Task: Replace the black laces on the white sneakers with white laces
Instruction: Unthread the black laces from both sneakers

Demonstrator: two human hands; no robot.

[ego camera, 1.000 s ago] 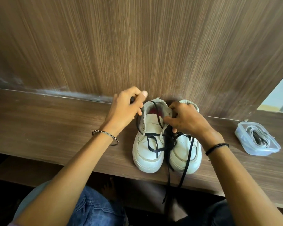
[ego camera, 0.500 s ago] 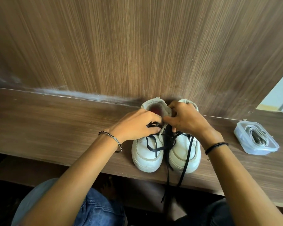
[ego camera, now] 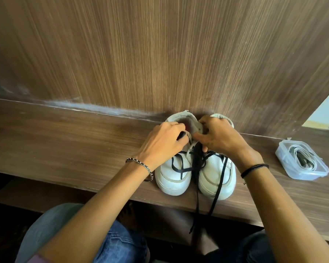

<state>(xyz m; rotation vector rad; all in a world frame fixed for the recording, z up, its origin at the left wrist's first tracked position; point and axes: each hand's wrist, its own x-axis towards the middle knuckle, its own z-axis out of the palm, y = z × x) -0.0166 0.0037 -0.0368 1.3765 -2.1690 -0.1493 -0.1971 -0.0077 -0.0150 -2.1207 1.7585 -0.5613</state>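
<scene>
Left hand (ego camera: 163, 143) dropped from shoe collar onto lacing since earlier frame. Desk (ego camera: 65, 141): sneakers (ego camera: 174, 179) side by side against back wall (ego camera: 160, 54), toes toward person. Box (ego camera: 285, 158) of white laces (ego camera: 300, 158) well right, untouched. Right hand (ego camera: 219, 138) grips tongue (ego camera: 197, 128). Left hand pinches black lace (ego camera: 179, 168). Step: unlacing left shoe. Next: draw lace free, steady pull.

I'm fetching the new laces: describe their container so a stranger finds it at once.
Follow the wooden ledge to the right, past the white sneakers. There stands a small clear plastic box holding coiled pale laces, the only see-through thing there.
</scene>
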